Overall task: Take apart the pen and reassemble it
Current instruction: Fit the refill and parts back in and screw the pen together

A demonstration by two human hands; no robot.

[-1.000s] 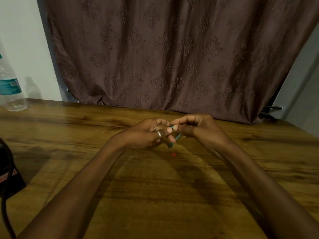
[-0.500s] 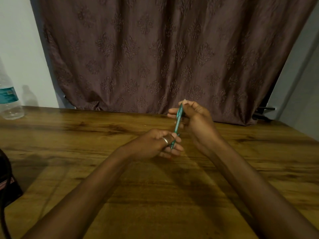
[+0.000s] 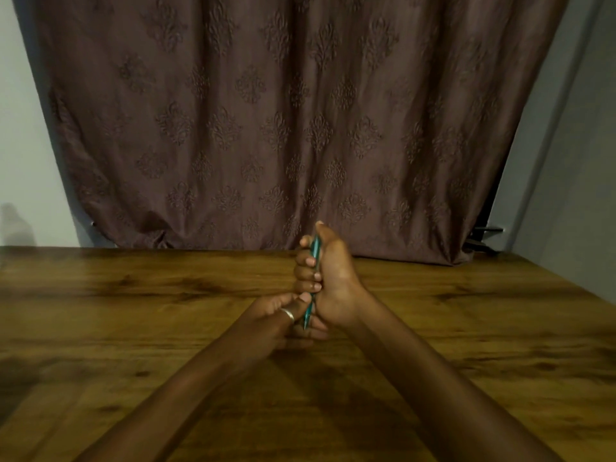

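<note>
Right hand (image 3: pixel 334 282) fisted round the upright teal pen (image 3: pixel 315 253), left hand (image 3: pixel 279 321) at 7 o'clock pinching its lower tip; light, stiff, likely slick plastic, so grip the barrel firmly near the joint.

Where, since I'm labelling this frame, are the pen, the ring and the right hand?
pen (image 3: pixel 315 253), head view, teal barrel near its upper end.
ring (image 3: pixel 288 315), head view, top of the silver band.
right hand (image 3: pixel 331 278), head view, base of the thumb.
</note>
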